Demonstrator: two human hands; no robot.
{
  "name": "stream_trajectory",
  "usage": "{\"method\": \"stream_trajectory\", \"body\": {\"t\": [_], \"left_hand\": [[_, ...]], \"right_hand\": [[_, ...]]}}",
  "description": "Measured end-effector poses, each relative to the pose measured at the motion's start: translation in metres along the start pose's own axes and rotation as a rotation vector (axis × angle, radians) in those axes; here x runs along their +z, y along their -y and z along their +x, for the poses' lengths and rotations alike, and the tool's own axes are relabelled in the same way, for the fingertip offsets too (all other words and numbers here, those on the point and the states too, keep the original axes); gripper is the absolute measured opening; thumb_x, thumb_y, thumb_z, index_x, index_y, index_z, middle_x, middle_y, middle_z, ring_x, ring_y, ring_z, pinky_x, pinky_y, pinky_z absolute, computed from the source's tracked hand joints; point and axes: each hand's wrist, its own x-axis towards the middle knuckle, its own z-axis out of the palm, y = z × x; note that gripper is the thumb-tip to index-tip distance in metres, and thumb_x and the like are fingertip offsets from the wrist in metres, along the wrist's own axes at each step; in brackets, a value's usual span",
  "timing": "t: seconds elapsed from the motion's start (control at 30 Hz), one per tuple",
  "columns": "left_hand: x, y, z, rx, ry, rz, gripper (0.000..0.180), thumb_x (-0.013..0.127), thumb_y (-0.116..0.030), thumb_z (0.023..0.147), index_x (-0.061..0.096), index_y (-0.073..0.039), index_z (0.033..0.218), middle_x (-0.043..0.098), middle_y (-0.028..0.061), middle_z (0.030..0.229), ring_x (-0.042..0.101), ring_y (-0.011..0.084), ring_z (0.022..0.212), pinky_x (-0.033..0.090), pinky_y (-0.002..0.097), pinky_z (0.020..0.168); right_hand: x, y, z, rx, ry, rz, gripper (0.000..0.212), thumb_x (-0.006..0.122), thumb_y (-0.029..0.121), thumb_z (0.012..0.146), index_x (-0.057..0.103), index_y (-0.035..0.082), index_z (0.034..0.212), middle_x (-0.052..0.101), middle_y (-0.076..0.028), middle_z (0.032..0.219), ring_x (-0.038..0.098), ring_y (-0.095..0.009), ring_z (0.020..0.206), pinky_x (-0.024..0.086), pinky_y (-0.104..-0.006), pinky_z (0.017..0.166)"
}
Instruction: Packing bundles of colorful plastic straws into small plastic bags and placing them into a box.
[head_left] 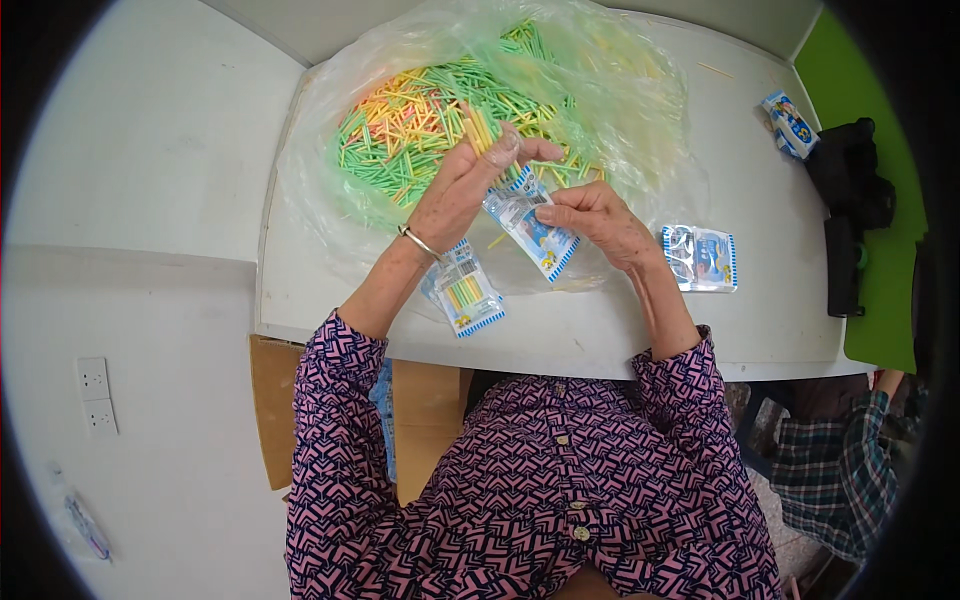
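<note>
My left hand (450,200) is closed around a small bunch of thin yellow and green sticks (477,130), held upright between thumb and fingers. Just right of it, my right hand (605,225) pinches a small blue-and-clear plastic packet (540,235) by its side, tilted, its upper end close to my left fingers. Under my left wrist lies another packet (466,292) with sticks showing through its window. Beyond both hands spreads a large clear plastic bag (630,110), opened wide over a heap of loose green, yellow and orange sticks (410,120).
Flat packets (700,258) rest on the white table (760,330) to the right. At the far right are a blue-and-white pack (789,125) and a black device (852,180) by a green panel (895,270). Another person's plaid sleeve (850,470) shows at lower right.
</note>
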Motion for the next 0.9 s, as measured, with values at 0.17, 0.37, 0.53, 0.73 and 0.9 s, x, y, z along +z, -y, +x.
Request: {"method": "stream_trajectory", "body": {"t": [0.17, 0.37, 0.53, 0.73, 0.9], "left_hand": [[0.010, 0.004, -0.004, -0.046, 0.009, -0.121, 0.050, 0.036, -0.039, 0.100, 0.061, 0.003, 0.110, 0.064, 0.0100, 0.107, 0.055, 0.0154, 0.102, 0.045, 0.0295, 0.089], [0.007, 0.017, -0.009, -0.017, -0.017, -0.188, 0.040, 0.040, -0.034, 0.100, 0.056, 0.001, 0.112, 0.061, 0.0088, 0.111, 0.055, 0.0146, 0.103, 0.043, 0.0299, 0.092], [0.000, 0.020, -0.011, -0.029, -0.014, -0.160, 0.036, 0.041, -0.033, 0.100, 0.056, -0.003, 0.114, 0.059, 0.0060, 0.110, 0.053, 0.0129, 0.102, 0.042, 0.0290, 0.091], [-0.025, 0.026, -0.008, 0.052, 0.108, 0.226, 0.057, 0.057, -0.042, 0.090, 0.040, -0.003, 0.129, 0.050, 0.0116, 0.127, 0.051, 0.0209, 0.115, 0.041, 0.0344, 0.098], [-0.021, 0.009, -0.012, 0.106, 0.108, 0.583, 0.077, 0.076, -0.033, 0.075, 0.036, -0.002, 0.133, 0.051, 0.0148, 0.125, 0.051, 0.0250, 0.116, 0.042, 0.0368, 0.098]], "right_hand": [[-0.003, -0.004, -0.001, 0.009, -0.009, -0.016, 0.020, 0.067, 0.021, 0.085, 0.071, 0.001, 0.085, 0.064, 0.001, 0.072, 0.053, -0.004, 0.067, 0.041, -0.0202, 0.063], [-0.003, -0.003, -0.002, -0.033, -0.023, 0.108, 0.020, 0.067, 0.021, 0.085, 0.071, 0.001, 0.088, 0.065, 0.001, 0.077, 0.054, -0.004, 0.069, 0.043, -0.0201, 0.065], [-0.002, -0.002, 0.000, -0.046, -0.027, 0.090, 0.023, 0.066, 0.021, 0.086, 0.070, 0.000, 0.093, 0.067, -0.001, 0.081, 0.056, -0.004, 0.074, 0.044, -0.0202, 0.070], [-0.003, -0.009, 0.005, -0.135, -0.052, 0.086, 0.027, 0.064, 0.021, 0.088, 0.068, -0.002, 0.102, 0.067, -0.001, 0.085, 0.056, -0.005, 0.078, 0.044, -0.0195, 0.072], [-0.002, -0.007, 0.005, -0.142, -0.069, 0.126, 0.028, 0.063, 0.021, 0.089, 0.067, -0.002, 0.106, 0.066, 0.001, 0.088, 0.055, -0.004, 0.078, 0.043, -0.0194, 0.071]]}}
